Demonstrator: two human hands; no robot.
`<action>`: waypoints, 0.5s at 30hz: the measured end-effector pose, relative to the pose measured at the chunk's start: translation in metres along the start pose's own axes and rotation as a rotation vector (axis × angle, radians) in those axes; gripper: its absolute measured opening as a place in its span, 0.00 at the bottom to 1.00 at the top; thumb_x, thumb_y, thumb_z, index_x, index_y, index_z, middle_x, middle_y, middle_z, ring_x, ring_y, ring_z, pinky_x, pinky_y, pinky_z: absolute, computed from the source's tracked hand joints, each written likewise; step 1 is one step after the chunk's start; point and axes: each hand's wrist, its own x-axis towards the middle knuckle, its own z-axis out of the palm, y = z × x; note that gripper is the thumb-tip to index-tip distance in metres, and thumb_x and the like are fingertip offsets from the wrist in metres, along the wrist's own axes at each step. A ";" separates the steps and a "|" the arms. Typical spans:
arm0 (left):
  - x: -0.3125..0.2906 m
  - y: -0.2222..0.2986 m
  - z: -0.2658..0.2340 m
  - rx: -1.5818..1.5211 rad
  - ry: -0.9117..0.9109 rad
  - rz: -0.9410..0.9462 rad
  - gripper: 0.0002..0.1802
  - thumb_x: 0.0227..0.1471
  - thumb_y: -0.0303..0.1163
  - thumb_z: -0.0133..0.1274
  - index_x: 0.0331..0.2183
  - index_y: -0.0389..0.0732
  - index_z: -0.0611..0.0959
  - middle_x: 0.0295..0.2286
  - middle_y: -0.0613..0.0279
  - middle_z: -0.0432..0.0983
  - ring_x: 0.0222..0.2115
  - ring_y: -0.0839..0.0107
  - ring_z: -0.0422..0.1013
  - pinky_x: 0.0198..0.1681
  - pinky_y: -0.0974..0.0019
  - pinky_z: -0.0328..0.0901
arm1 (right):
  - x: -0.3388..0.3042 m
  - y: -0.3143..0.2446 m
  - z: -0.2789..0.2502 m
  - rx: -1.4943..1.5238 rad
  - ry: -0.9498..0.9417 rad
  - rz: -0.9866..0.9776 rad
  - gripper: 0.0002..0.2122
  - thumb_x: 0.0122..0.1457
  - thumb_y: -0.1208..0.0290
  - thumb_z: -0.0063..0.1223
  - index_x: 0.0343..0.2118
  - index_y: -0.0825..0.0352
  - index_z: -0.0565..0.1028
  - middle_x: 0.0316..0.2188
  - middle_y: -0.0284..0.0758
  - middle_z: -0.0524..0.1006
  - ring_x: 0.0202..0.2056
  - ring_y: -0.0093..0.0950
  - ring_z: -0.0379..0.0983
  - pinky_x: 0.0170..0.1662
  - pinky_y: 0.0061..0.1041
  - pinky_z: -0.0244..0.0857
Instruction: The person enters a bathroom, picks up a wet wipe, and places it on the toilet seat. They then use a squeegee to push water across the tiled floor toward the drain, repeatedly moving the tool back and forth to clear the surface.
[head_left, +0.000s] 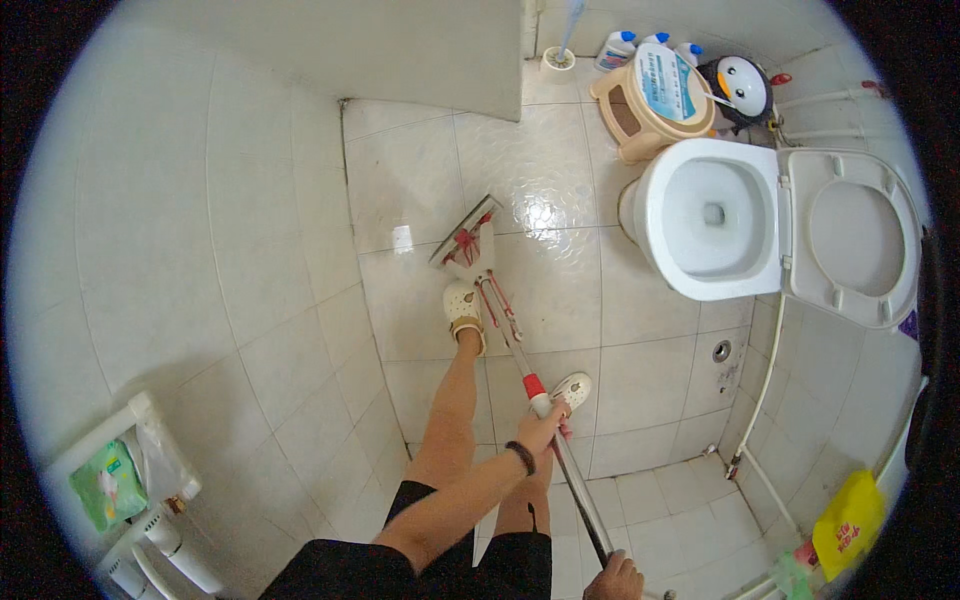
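Grips a mop [533, 385] with both bare hands over a floor [400, 170] of pale tiles. Clamps the left hand [541, 428] around the shaft just behind a red collar, fingers wrapped about it, a dark band [520, 457] on the wrist. Clasps the same shaft farther back with the right hand [615, 578], fingers curled over it and partly cut off by the lower edge of the view. Holds the mop at a slant, from the right hand forward and leftward to the head [465, 232], a narrow bar with red fittings at floor level, just ahead of the left foot. Stands in cream clogs [460, 305], left one forward beside the mop's linkage, right one farther back, near the left hand in the view. Wears black shorts [515, 565]. To the right, well apart from the mop head, a white toilet [665, 215] with its seat [832, 168] raised. Just beyond, a beige stool [620, 110] with a blue-and-white sheet [672, 85] on top, next to a black-and-white penguin figure [745, 88]. Behind the stool, bottles [615, 50] with blue caps; to their left, a brush holder [557, 62] with a pale blue handle. Between toilet and lower wall, a round drain [722, 351]. At lower right, a yellow bag [848, 525]; at lower left, a green packet [108, 485] on a white rack [95, 435].
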 end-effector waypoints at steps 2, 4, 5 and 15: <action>0.013 -0.002 -0.002 0.095 0.288 0.109 0.16 0.43 0.41 0.49 0.18 0.37 0.69 0.12 0.66 0.65 0.11 0.75 0.63 0.13 0.70 0.60 | 0.000 0.005 0.006 0.001 -0.095 0.003 0.13 0.46 0.77 0.39 0.38 0.67 0.65 0.21 0.41 0.67 0.25 0.42 0.65 0.29 0.37 0.60; 0.012 0.004 -0.001 0.161 0.325 0.123 0.12 0.44 0.34 0.46 0.19 0.35 0.68 0.12 0.63 0.64 0.10 0.74 0.63 0.11 0.70 0.60 | -0.007 0.024 0.002 -0.017 -0.317 0.115 0.17 0.45 0.72 0.42 0.40 0.70 0.64 0.23 0.45 0.70 0.27 0.43 0.67 0.31 0.38 0.61; 0.012 0.003 -0.004 0.207 0.332 0.108 0.11 0.44 0.33 0.46 0.19 0.34 0.68 0.12 0.63 0.64 0.10 0.74 0.63 0.11 0.70 0.60 | -0.015 0.035 -0.001 -0.004 -0.379 0.166 0.17 0.45 0.70 0.43 0.40 0.71 0.65 0.23 0.46 0.70 0.28 0.44 0.67 0.32 0.38 0.61; 0.036 0.033 -0.043 0.483 0.413 0.219 0.14 0.40 0.32 0.49 0.30 0.34 0.66 0.18 0.51 0.69 0.14 0.67 0.68 0.17 0.63 0.64 | -0.006 0.072 0.071 0.342 -0.555 0.178 0.16 0.40 0.66 0.49 0.32 0.72 0.70 0.26 0.49 0.72 0.30 0.46 0.68 0.33 0.38 0.62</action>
